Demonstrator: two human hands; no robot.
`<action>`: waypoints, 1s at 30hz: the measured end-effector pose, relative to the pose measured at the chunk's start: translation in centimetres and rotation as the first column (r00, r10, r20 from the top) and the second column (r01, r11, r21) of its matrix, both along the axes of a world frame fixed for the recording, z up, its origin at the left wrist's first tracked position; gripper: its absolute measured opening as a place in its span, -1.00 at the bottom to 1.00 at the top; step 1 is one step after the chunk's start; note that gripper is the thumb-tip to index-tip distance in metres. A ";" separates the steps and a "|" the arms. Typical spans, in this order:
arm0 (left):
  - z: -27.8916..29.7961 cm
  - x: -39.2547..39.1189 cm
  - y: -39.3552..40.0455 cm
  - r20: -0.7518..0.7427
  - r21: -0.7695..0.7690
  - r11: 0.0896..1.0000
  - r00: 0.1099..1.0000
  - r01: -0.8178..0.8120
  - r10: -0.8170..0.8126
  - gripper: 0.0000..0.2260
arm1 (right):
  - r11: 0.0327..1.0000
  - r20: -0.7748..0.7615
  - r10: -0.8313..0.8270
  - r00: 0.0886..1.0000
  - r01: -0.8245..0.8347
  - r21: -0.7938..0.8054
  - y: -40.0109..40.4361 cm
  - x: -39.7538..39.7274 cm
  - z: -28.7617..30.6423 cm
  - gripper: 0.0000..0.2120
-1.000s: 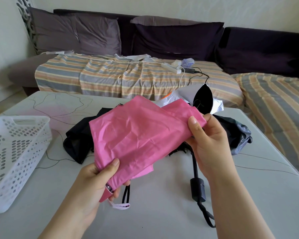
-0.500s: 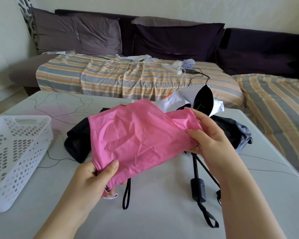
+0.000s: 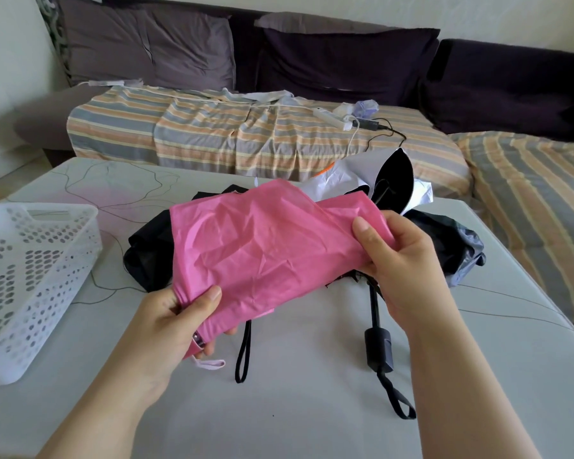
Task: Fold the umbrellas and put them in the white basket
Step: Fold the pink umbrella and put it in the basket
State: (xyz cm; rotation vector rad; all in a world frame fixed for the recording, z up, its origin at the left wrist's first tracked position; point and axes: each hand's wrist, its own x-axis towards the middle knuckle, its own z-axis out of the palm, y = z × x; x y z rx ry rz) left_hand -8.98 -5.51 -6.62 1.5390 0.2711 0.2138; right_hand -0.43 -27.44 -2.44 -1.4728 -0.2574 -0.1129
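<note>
A pink umbrella [image 3: 265,246] is held above the table with its canopy loose and crumpled. My left hand [image 3: 176,329] grips its handle end, where a white wrist loop hangs down. My right hand [image 3: 401,260] pinches the canopy's far edge between thumb and fingers. Under the pink fabric lies a black umbrella [image 3: 146,256] on the table. Its black handle [image 3: 378,349] and strap point toward me. A white-and-black umbrella [image 3: 391,180] lies behind, half hidden. The white perforated basket [image 3: 30,279] stands at the left edge of the table.
The grey table [image 3: 295,409] has thin dark line markings. Behind it is a sofa with a striped cover [image 3: 246,134], dark cushions, a white power strip [image 3: 332,117] and cables. A second striped seat is on the right.
My right hand shifted its hold along the pink canopy's far edge, thumb now on top. The pink fabric sits slightly flatter and lower. My left hand keeps its grip.
</note>
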 end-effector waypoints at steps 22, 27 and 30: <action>-0.1 -0.8 0.4 0.100 0.228 0.970 0.993 -0.083 0.062 -0.65 | 0.998 -0.120 -0.035 0.992 0.028 -0.061 -0.2 0.4 0.0 -0.65; 0.0 -1.2 0.9 0.110 0.344 0.935 0.993 -0.083 0.047 -0.65 | 0.991 -0.196 0.054 0.979 -0.077 -0.110 -0.9 0.4 0.0 -0.58; 0.2 -1.5 1.0 0.116 0.369 0.926 0.993 -0.076 0.036 -0.64 | 0.987 -0.216 0.095 0.972 -0.120 -0.106 -1.1 0.3 0.1 -0.59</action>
